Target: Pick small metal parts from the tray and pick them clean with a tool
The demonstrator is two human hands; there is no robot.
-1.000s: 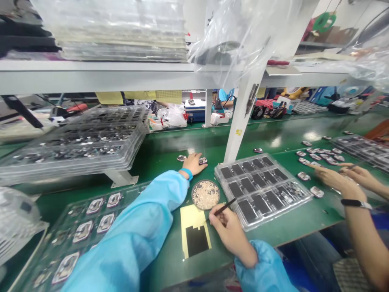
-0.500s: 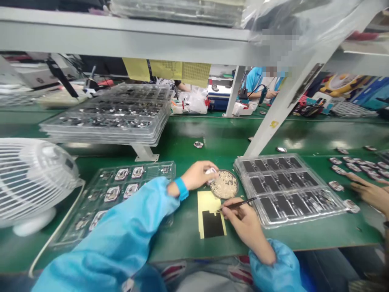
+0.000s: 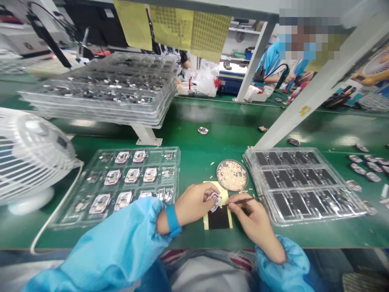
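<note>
Green bench (image 3: 212,142): two clear trays (image 3: 121,182) (image 3: 304,182), round dish (image 3: 232,175), yellow sheet (image 3: 218,217), white fan (image 3: 27,158), loose small parts (image 3: 203,130).

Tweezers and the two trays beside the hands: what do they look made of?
Tweezers in the right hand: probably metal, thin and dark. Left tray and right tray: clear moulded plastic, glossy, see-through pockets.

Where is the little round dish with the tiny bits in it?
The round dish sits on the green table, mid-frame, just beyond both hands, left of the clear tray of black pieces.
</note>
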